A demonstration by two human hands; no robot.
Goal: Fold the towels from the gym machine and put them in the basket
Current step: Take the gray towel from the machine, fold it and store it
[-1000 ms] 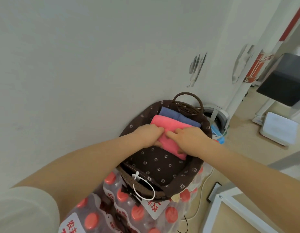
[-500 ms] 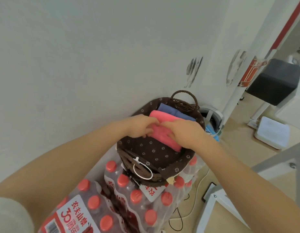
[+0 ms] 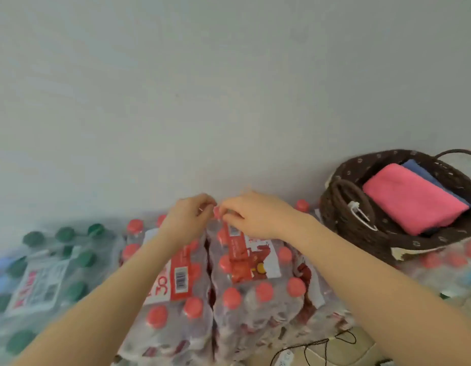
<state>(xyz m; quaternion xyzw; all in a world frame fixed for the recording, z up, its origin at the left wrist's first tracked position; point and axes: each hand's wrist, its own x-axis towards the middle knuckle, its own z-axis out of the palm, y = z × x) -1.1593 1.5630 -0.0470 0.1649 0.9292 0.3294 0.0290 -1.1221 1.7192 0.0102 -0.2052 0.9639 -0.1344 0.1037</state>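
Two folded towels already sit in the basket [image 3: 342, 212] — pink towel [image 3: 411, 198] on top, blue towel [image 3: 418, 167] under it, only a strip of blue showing along the far edge. Basket rests on shrink-wrapped bottle packs at the right of the view, against the wall [image 3: 202, 88].

Both hands are off the towels. Left hand [image 3: 187, 216] and right hand [image 3: 251, 215] meet fingertip to fingertip over the red-capped bottle pack [image 3: 245, 273] in the middle, fingers curled in. They look to be pinching something small or the plastic wrap at the pack's top, but it's blurred, so I can't tell what either one holds, if anything.

Key relation: basket lies well to the right of both hands and slightly farther toward the wall. Right hand is the nearer one. Pink towel's long axis runs diagonally, from upper left near the wall down toward lower right, roughly along the basket's length.

Judgement: placing looks done for these two towels. No other towel or gym machine is in view, so I can't say whether more remain. Any further drop-in would come from the left, over the near rim and its loop handle [image 3: 353, 196].

A green-capped bottle pack [image 3: 44, 281] sits at far left, a black cable [image 3: 321, 344] at the bottom.
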